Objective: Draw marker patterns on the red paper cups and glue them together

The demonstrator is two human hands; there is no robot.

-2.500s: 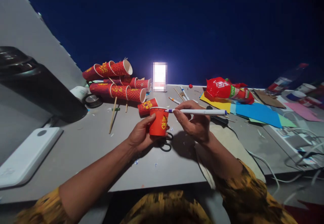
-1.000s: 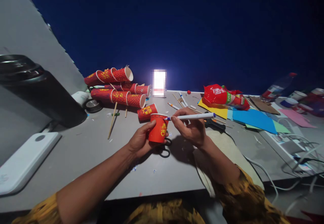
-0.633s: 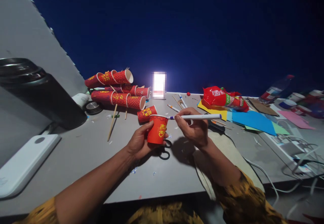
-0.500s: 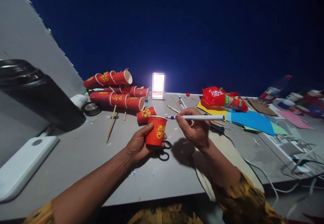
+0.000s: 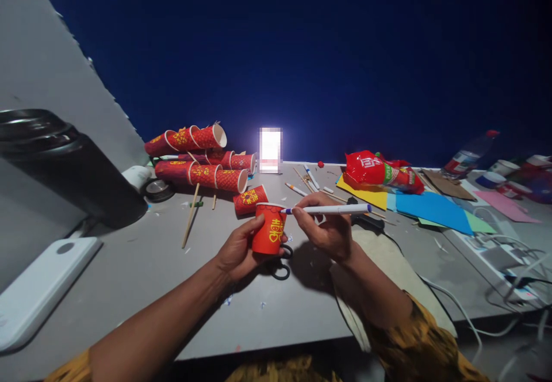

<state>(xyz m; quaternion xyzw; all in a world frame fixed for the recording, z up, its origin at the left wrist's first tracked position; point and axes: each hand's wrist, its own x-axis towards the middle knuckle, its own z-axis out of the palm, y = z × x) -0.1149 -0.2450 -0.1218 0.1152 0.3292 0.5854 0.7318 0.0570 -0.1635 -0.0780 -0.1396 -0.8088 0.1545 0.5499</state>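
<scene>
A red paper cup (image 5: 264, 233) with gold characters is held upright above the table by my left hand (image 5: 239, 248), thumb on its near side and fingers around the back. A dark line of scallops shows just under its rim. My right hand (image 5: 323, 229) grips a white marker (image 5: 340, 209) with a purple tip, which points left and meets the cup's upper right side near the rim. Black scissor handles (image 5: 281, 271) lie on the table behind and below the cup. Another red paper cup (image 5: 245, 199) rests on its side just beyond.
Stacked red cups (image 5: 202, 174) lie at the back left, near a black bottle (image 5: 73, 169) and a white power bank (image 5: 47, 290). On the right are a red packet (image 5: 371, 169), coloured paper (image 5: 431, 210), a power strip (image 5: 491, 261) with cables, and a beige cloth bag (image 5: 388, 278).
The marker tip has moved down from the cup's rim onto its side below the rim. The whole view has shifted slightly; both hands keep their holds.
</scene>
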